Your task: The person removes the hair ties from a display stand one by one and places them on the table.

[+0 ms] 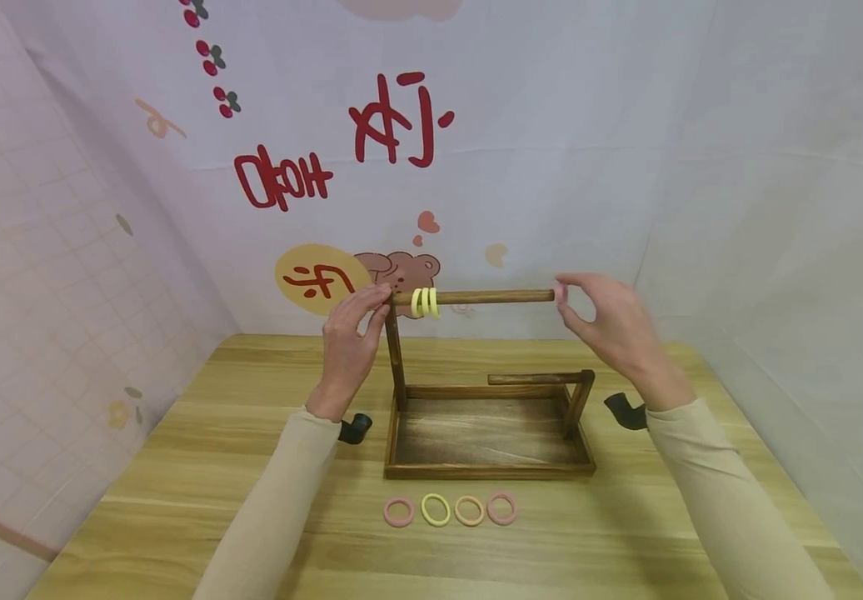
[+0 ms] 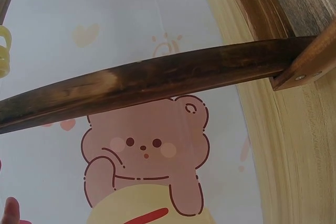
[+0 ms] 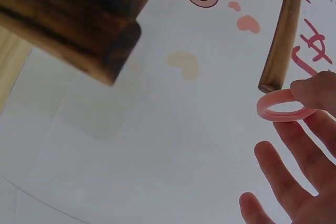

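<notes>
A dark wooden stand has a tall post with a long upper rod reaching right. Yellow rings hang on the rod near the post, seen partly in the left wrist view. My left hand pinches the post's top between thumb and fingers; only a fingertip enters its wrist view. At the rod's free end, my right hand pinches a pink ring between thumb and fingers. The ring is right by the rod's tip; whether they touch I cannot tell.
A shorter rod points left from a low post on the stand's right. In front lie a pink ring, a yellow ring, an orange ring and another pink ring. Black curved objects flank the stand.
</notes>
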The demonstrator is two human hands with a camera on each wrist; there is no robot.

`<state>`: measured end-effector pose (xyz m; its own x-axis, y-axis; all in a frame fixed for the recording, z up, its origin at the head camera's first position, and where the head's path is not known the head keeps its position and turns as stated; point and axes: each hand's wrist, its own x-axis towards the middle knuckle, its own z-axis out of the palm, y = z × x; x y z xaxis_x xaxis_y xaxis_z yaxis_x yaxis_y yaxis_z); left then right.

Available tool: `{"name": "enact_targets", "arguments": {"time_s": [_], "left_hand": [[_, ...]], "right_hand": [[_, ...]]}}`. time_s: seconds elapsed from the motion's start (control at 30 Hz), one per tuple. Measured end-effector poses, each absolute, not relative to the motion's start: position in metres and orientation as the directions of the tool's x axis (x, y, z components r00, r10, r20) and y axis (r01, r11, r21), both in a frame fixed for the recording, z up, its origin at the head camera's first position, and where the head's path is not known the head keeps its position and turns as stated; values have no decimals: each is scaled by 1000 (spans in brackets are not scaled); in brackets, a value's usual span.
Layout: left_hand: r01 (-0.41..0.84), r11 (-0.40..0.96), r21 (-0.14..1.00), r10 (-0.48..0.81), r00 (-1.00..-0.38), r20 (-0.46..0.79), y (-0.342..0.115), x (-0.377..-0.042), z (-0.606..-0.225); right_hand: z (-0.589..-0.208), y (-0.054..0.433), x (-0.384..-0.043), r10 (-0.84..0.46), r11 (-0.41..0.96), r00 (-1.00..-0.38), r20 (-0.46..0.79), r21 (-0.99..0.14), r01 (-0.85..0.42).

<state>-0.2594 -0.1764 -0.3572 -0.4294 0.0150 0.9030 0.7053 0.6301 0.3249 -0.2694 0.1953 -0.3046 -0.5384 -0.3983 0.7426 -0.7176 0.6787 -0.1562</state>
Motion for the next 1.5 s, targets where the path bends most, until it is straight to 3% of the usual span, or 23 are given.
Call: {"name": "enact_targets", "arguments": {"time_s": [0.23,0.7,1.5], "left_hand": [[710,630,315,4,-408,913,-176,-261,-358],[702,635,322,-7,-412,911,-175,-264,-361],[697,635,333,3,-433,901,-175,-263,-359]], "right_hand": [[-308,198,-251,-382,629,-470,796,-149,-763],[-317,199,-211,-405,587,-449,796,-151,-796],[-373,208,-172,-526,534,-532,664,-229,-814]]}}
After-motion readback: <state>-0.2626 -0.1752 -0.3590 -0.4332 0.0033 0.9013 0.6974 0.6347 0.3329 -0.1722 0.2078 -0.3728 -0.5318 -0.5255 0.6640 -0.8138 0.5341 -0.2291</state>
